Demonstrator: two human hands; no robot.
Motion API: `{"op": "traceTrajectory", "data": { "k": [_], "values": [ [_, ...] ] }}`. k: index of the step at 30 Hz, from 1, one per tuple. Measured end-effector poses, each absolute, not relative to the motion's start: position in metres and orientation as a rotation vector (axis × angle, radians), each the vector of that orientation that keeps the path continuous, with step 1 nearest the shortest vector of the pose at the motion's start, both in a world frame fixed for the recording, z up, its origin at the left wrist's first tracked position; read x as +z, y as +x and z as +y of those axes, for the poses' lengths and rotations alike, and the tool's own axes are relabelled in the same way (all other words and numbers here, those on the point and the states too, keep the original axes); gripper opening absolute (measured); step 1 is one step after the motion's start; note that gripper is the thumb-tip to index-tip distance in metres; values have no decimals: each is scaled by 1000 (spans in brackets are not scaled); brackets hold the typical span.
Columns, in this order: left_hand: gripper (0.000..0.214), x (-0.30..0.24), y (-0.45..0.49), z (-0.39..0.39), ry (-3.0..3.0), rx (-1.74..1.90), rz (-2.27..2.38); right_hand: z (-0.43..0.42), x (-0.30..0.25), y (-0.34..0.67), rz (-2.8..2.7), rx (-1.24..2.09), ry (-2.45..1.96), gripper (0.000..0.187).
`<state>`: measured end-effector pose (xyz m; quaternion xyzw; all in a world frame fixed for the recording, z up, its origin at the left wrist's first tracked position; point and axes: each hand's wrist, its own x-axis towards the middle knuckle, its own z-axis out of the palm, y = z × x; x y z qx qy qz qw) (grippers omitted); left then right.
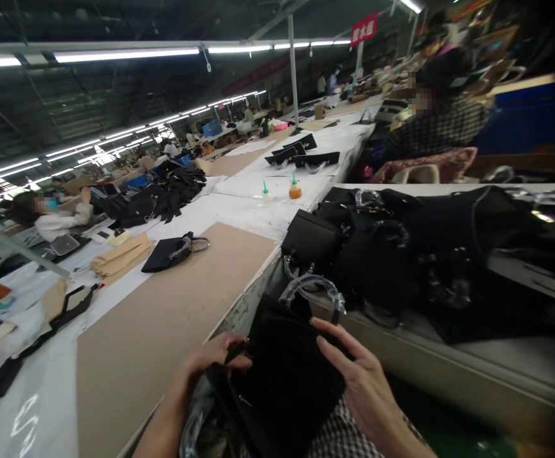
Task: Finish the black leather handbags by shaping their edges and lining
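Observation:
A black handbag (291, 375) rests tilted against my lap, below the table edge. Clear plastic film wraps its looped handle (325, 286), which rises at the top. My left hand (224, 356) is closed on the left edge of the bag, its fingers curled around the black material. On the opposite side, my right hand (353, 362) holds the bag's upper right edge, thumb and fingers against it. A small gold-coloured metal piece shows on the front panel near the left hand. The bag's underside is hidden.
Left of me stretches a long white table (182, 222) with a brown board (163, 331) and another black handbag (170, 251). Two glue-like bottles (295, 188) stand farther along. Many black bags (377, 254) are piled on my right. Co-workers sit on both sides.

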<state>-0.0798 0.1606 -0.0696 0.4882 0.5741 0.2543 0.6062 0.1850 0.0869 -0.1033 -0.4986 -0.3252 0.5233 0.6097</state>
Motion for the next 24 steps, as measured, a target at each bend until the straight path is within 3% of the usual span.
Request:
{"op": "traceTrajectory", "data": {
  "k": [5,9,14,18,24],
  "values": [
    [31,-31,-72,152,1385,251,1023,85,-95,175,-935,1123,-1162,39],
    [43,-30,-55,138,1465,99,998,115,-81,180,-893,1467,-921,46],
    [51,-99,-47,124,1891,258,1120,174,-87,166,-1084,1851,-651,43],
    [60,-160,-49,116,2420,-8,1202,208,-115,146,-1175,1945,-669,42],
    [35,-208,-41,125,2393,38,1417,224,-168,150,-1097,1806,-817,44]
  ]
}}
